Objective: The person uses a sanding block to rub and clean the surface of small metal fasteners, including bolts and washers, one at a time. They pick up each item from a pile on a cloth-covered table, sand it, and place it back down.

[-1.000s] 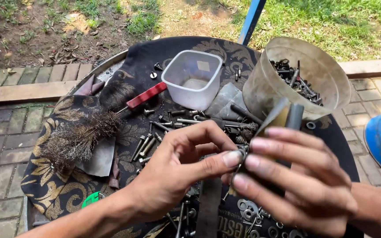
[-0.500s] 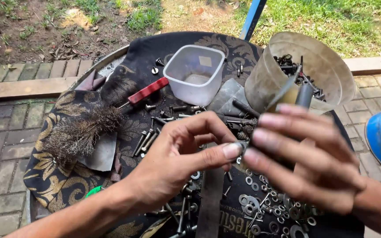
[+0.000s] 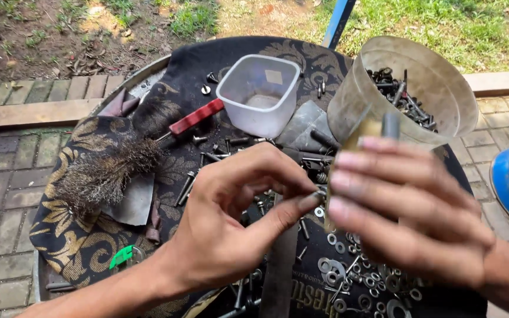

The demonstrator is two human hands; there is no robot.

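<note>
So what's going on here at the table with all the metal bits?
A person is working with both bare hands over a round table covered by a dark patterned cloth. The left hand and right hand meet fingertip to fingertip around some small metal part, too hidden to identify. Loose bolts and washers lie beneath them. Behind stand an empty clear plastic tub, a tilted bucket of bolts and a wire brush with a red handle.

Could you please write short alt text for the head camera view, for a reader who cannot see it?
Two bare hands meet over a round table draped in dark patterned cloth: the left hand pinches a small metal part against the right hand. Around them lie loose bolts and washers, a red-handled wire brush, an empty clear plastic tub and a tilted bucket of bolts.
</note>
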